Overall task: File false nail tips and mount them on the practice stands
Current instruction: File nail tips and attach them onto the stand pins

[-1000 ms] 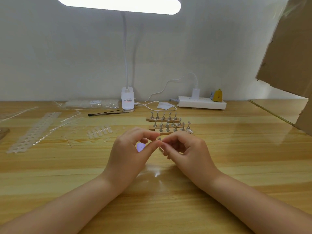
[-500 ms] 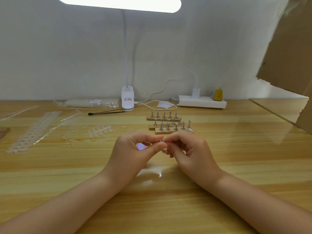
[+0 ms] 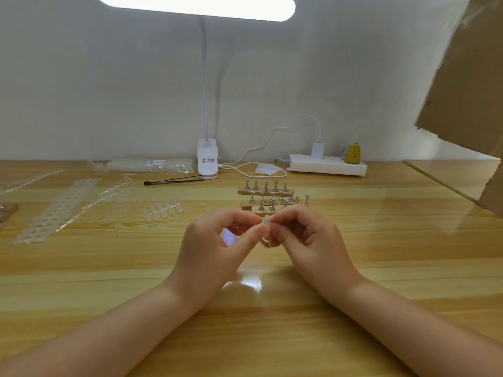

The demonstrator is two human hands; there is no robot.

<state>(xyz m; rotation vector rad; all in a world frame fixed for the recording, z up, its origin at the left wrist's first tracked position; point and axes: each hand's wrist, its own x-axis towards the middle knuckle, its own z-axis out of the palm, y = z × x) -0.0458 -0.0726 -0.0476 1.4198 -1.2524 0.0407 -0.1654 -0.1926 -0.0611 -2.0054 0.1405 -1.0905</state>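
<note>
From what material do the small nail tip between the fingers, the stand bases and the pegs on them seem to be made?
The nail tip, pinched between the left hand and the right hand, looks like milky, half-clear plastic. The stand bases look like light wood: they are tan, matte bars. The pegs look like metal, grey with small glints, though painted plastic is possible.

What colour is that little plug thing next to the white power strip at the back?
The small plug-like object is mustard yellow, seen in the head view, the only one.
</note>
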